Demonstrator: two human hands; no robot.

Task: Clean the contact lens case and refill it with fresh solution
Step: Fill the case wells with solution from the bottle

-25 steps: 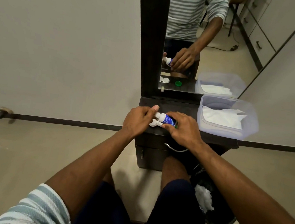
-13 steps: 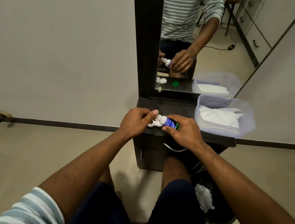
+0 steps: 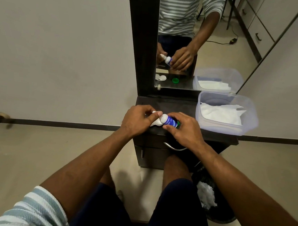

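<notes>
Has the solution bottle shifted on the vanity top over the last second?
No. The solution bottle remains tilted over the lens case near the vanity's front edge, left of the plastic tub.

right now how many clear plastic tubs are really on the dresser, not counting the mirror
1: the tub at the dresser's right end, with white tissue inside. The second one is its mirror reflection.

Plastic items on a dark, smooth-topped dresser with a glass mirror.

The small solution bottle (image 3: 169,121) is glossy plastic, white at the top with a shiny blue label. The lens case (image 3: 156,122) looks like smooth white plastic. The storage tub (image 3: 250,120) is translucent, frosted plastic holding soft white tissue paper (image 3: 220,113). The dresser top (image 3: 172,106) is dark with a dull sheen; its drawer handle (image 3: 175,147) is polished metal. The sleeve (image 3: 33,209) is ribbed striped cloth.
</notes>
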